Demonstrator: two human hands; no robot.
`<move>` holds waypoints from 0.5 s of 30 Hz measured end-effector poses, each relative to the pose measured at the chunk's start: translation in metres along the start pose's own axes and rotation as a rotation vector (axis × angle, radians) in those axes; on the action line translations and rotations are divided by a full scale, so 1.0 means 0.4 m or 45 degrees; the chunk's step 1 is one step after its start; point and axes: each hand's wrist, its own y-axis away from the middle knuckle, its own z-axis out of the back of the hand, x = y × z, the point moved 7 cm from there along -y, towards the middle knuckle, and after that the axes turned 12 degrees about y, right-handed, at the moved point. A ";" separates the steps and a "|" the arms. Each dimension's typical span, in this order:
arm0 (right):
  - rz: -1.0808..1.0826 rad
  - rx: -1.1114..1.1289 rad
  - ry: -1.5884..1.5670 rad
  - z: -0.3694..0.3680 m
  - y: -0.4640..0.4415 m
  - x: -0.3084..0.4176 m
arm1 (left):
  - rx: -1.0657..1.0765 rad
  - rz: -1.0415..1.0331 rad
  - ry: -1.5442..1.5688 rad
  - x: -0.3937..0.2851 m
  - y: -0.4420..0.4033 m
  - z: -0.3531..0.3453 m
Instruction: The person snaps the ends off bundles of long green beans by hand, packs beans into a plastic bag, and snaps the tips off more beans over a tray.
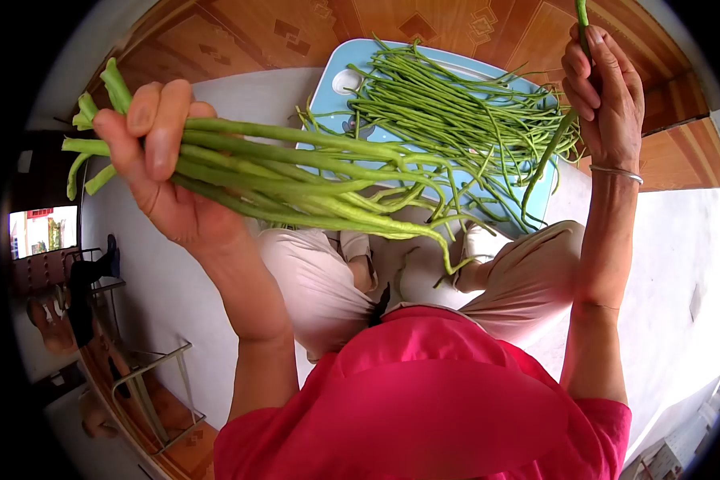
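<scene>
Green long-bean bundle [296, 170] clasped in left grip [172, 180], single bean [551, 150] pinched in right grip [610, 100]

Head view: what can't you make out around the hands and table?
All in the head view:
Bean in right hand: one end cut off by the upper edge.
Bunch: gripped stretch mostly hidden by left hand.
Table: surface partly covered by the pile.

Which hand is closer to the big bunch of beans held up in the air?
Left. The left hand is gripping that bunch near one end. The right hand is apart from it, over to the right past its other end, holding a single bean.
</scene>
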 end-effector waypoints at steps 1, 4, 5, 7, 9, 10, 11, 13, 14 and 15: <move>0.013 0.067 -0.033 -0.022 0.005 0.018 | 0.077 0.008 0.080 -0.025 0.007 -0.015; -0.038 0.115 -0.113 -0.107 0.011 0.084 | 0.225 -0.005 0.225 -0.079 0.028 -0.044; -0.049 0.160 -0.174 -0.130 0.009 0.095 | 0.225 -0.032 0.207 -0.091 0.033 -0.044; -0.121 0.257 -0.162 -0.162 0.009 0.076 | 0.086 -0.068 0.155 -0.094 0.036 -0.024; -0.129 0.292 -0.162 -0.216 0.022 0.058 | -0.174 -0.078 0.092 -0.050 0.038 0.026; -0.204 0.362 -0.103 -0.240 0.026 0.041 | -0.255 -0.002 0.051 -0.020 0.035 0.062; -0.279 0.432 -0.043 -0.263 0.032 0.024 | -0.339 0.072 0.005 0.011 0.036 0.108; -0.321 0.510 0.060 -0.322 0.058 -0.002 | -0.494 0.216 -0.259 0.072 0.045 0.171; -0.301 0.527 0.088 -0.342 0.071 -0.022 | -0.591 0.291 -0.397 0.104 0.051 0.188; -0.285 0.545 0.114 -0.360 0.085 -0.041 | -0.637 0.335 -0.442 0.130 0.056 0.202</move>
